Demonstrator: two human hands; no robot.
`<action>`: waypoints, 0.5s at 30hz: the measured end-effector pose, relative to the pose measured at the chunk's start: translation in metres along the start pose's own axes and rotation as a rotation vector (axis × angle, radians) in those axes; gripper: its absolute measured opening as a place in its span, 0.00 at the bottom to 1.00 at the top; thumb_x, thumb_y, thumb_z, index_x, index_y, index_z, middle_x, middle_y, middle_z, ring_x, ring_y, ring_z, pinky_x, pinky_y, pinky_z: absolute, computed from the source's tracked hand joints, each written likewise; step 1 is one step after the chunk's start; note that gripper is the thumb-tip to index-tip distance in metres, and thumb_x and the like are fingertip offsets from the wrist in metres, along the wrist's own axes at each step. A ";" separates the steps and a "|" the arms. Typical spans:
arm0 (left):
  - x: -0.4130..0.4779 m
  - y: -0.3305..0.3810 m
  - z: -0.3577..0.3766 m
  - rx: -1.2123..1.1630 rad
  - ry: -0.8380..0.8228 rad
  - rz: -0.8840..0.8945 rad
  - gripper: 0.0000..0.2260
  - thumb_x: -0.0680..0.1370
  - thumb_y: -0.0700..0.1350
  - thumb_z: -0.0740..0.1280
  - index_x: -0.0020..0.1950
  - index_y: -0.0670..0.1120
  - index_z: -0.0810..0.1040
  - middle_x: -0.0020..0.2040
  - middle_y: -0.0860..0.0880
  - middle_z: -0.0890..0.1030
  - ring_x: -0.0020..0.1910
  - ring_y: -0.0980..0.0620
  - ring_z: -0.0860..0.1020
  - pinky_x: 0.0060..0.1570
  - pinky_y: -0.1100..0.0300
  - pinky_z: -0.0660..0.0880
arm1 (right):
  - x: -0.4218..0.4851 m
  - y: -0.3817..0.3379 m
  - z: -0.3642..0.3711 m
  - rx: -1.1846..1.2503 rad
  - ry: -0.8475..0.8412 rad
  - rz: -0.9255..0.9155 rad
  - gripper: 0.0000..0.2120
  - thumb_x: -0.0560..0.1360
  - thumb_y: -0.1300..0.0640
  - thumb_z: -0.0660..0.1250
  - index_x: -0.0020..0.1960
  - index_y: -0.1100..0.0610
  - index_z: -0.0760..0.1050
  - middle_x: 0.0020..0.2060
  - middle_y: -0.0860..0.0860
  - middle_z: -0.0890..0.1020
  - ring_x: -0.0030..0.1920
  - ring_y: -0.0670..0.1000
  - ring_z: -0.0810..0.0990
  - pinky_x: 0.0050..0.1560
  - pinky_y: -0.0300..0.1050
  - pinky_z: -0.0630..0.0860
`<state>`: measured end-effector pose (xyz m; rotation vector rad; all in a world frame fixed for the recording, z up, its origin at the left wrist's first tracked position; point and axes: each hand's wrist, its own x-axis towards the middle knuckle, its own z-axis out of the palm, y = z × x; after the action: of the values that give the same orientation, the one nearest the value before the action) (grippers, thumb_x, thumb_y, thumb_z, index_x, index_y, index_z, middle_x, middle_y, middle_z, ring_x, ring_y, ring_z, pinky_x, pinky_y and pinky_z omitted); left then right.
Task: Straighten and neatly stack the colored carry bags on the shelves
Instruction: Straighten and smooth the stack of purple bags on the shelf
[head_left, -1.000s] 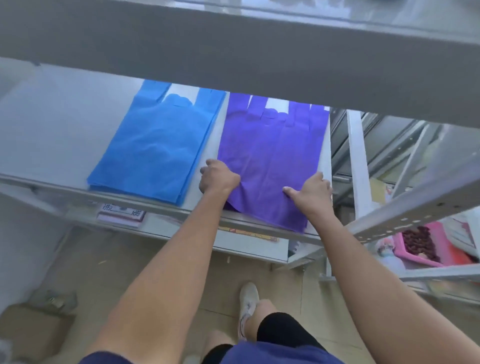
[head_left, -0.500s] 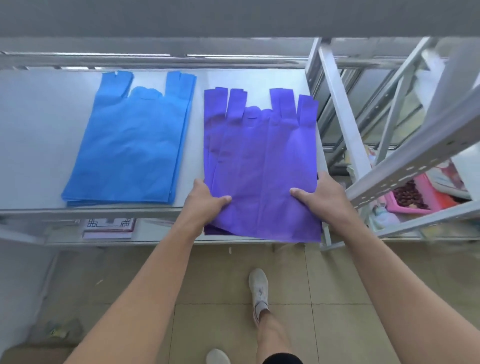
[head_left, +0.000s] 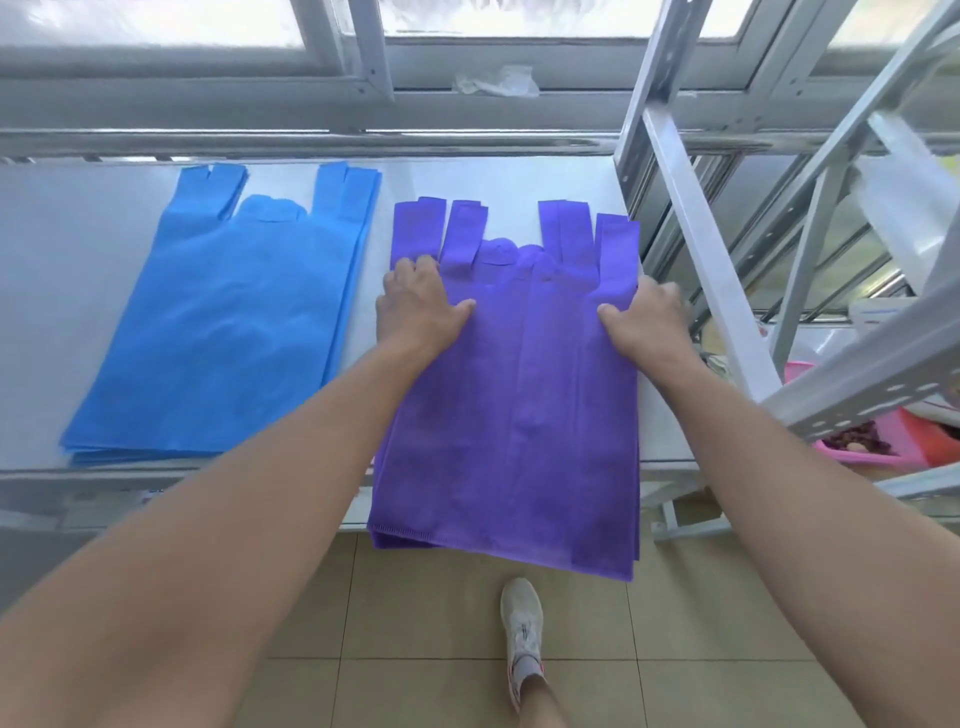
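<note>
1. The stack of blue non-woven carry bags (head_left: 223, 332) lies flat on the white metal shelf (head_left: 62, 260), handles toward 12 o'clock. Its edges are close to even, so I judge it mostly done.
2. The stack of purple non-woven carry bags (head_left: 519, 415) sits just beside it at 3 o'clock and is not finished. Its handle strips fan out unevenly at 12 o'clock, and its bottom edge hangs over the shelf front toward 6 o'clock.
3. What I think is left is to square the purple layers and slide the stack toward 12 o'clock, fully onto the shelf.
4. My left hand (head_left: 421, 306) lies palm down on the purple stack's 9 o'clock edge below the handles, thumb spread inward, pressing rather than gripping.
5. My right hand (head_left: 644, 322) rests on the 3 o'clock edge with its thumb on top. I cannot tell whether its fingers hook around the edge.
</note>
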<state>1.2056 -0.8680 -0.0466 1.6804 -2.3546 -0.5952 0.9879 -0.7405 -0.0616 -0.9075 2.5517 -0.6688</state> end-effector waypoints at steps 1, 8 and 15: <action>0.009 0.004 0.000 -0.006 0.002 -0.027 0.30 0.75 0.56 0.75 0.69 0.43 0.70 0.68 0.42 0.73 0.69 0.40 0.71 0.65 0.46 0.72 | 0.006 -0.003 0.000 0.017 0.014 -0.003 0.20 0.79 0.51 0.65 0.67 0.60 0.73 0.66 0.63 0.71 0.70 0.64 0.68 0.65 0.51 0.68; 0.041 0.022 -0.007 -0.171 -0.140 -0.194 0.13 0.69 0.37 0.76 0.47 0.47 0.76 0.54 0.42 0.83 0.57 0.42 0.81 0.57 0.49 0.78 | 0.020 -0.002 0.000 0.290 0.118 -0.102 0.17 0.76 0.58 0.66 0.63 0.59 0.80 0.55 0.55 0.84 0.55 0.56 0.82 0.56 0.48 0.78; 0.029 0.015 0.007 -0.369 -0.005 0.320 0.12 0.82 0.44 0.68 0.63 0.52 0.84 0.57 0.59 0.85 0.57 0.61 0.80 0.59 0.69 0.74 | 0.016 -0.011 -0.004 0.545 0.213 -0.132 0.10 0.80 0.57 0.62 0.55 0.55 0.81 0.44 0.52 0.87 0.44 0.49 0.84 0.44 0.44 0.76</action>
<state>1.1806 -0.8893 -0.0490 1.1205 -2.2717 -0.8998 0.9797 -0.7575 -0.0551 -0.8438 2.2918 -1.4770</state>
